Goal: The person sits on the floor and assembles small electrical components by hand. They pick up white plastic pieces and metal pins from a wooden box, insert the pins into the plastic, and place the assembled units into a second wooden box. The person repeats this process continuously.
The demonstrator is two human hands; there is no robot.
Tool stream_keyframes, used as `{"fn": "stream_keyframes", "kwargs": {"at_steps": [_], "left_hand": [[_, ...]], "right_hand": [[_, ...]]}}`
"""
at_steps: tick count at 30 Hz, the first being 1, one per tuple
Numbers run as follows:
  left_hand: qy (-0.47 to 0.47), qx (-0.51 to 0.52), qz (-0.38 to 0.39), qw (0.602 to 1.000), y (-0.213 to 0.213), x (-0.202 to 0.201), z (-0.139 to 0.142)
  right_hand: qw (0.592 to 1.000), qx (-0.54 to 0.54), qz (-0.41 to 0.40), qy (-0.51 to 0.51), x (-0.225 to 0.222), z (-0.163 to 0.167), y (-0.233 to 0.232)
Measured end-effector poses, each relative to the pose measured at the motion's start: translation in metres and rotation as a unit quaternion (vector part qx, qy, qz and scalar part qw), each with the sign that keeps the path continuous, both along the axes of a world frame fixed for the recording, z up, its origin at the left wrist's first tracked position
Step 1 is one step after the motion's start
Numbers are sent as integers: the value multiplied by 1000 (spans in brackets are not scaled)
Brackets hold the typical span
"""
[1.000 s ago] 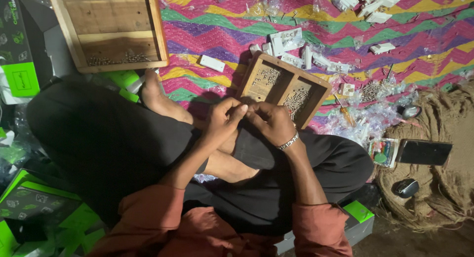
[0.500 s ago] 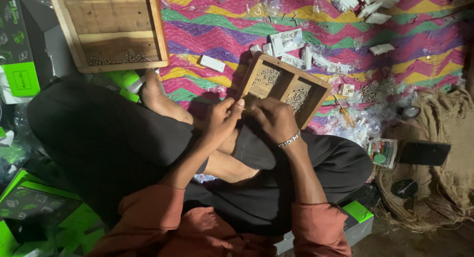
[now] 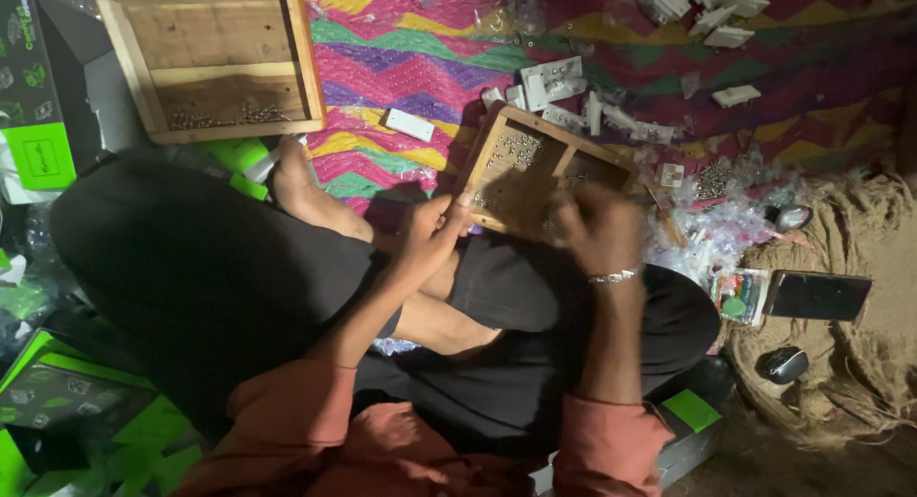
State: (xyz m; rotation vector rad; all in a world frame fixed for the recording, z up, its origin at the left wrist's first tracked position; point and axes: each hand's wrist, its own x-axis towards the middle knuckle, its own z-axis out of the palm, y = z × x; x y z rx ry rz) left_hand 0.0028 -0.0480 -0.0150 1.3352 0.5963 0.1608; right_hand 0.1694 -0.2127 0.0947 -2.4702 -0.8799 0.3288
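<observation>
Two hands work at the near edge of a small wooden tray (image 3: 535,168), a two-compartment box tilted against the person's knee, with small metal bits scattered in both compartments. Left hand (image 3: 432,232) sits at the tray's near-left corner, fingers curled together as if pinching, though what they hold is too small to tell. Right hand (image 3: 600,228) is blurred over the tray's near-right edge; whether its fingers are apart or together cannot be told. A metal bracelet (image 3: 611,276) circles that wrist.

Beyond the tray, on the zigzag cloth (image 3: 401,72), lie white plastic pieces (image 3: 549,82), and far left of it stands a larger wooden tray (image 3: 210,60) with metal bits along its lower compartment. Left of that larger tray leans a black box with a green square label (image 3: 43,158). Right of the small tray lie a small colourful packet (image 3: 737,295) and a dark phone (image 3: 820,296) just beside it, on coarse rope (image 3: 860,239).
</observation>
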Motion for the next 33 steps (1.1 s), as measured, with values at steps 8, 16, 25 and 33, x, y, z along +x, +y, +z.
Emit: {"fn": "stream_keyframes", "kwargs": {"at_steps": [8, 16, 25, 33], "left_hand": [[15, 42, 0, 999, 5, 1, 12], [10, 64, -7, 998, 9, 1, 13], [-19, 195, 44, 980, 7, -4, 7], [-26, 249, 50, 967, 10, -5, 13]], "right_hand": [[942, 260, -198, -71, 8, -10, -28], [906, 332, -238, -114, 5, 9, -18], [925, 234, -291, -69, 34, 6, -66], [972, -135, -156, 111, 31, -39, -31]]}}
